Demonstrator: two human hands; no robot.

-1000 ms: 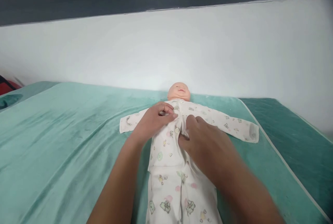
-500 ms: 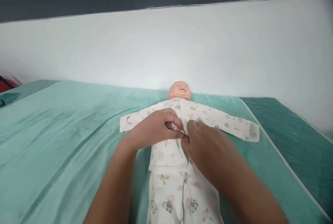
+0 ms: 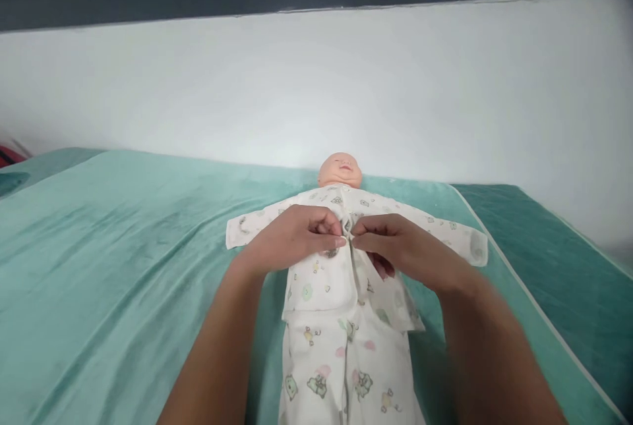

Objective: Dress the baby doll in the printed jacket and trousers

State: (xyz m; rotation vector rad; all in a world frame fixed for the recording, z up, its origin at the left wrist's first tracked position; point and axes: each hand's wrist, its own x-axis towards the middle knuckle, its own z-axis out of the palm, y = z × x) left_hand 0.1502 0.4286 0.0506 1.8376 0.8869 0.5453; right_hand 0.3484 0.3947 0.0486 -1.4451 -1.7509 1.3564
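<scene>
A baby doll [image 3: 340, 170] lies on its back, dressed in a white printed baby shirt [image 3: 316, 290] over matching trousers [image 3: 321, 366]. At the chest, my left hand [image 3: 301, 234] pinches one edge of the shirt's front opening between thumb and fingers. Facing it, my right hand [image 3: 395, 240] grips the other edge close by, fingertips almost touching the left ones. A small pale button seems to sit between the fingertips, partly hidden. Below the hands the shirt front hangs slightly parted, and its sleeves [image 3: 472, 245] are spread out to both sides.
The doll rests on a green plush sheet [image 3: 148, 247] with a darker green section [image 3: 544, 247] at right, divided by a pale seam. A white wall [image 3: 247, 95] stands behind the doll's head. Something red [image 3: 8, 156] shows at the far left edge.
My right hand has turned and moved slightly up the shirt opening, its fingers now pinching opposite the left. My left hand has shifted little, its fingertips a bit higher.
</scene>
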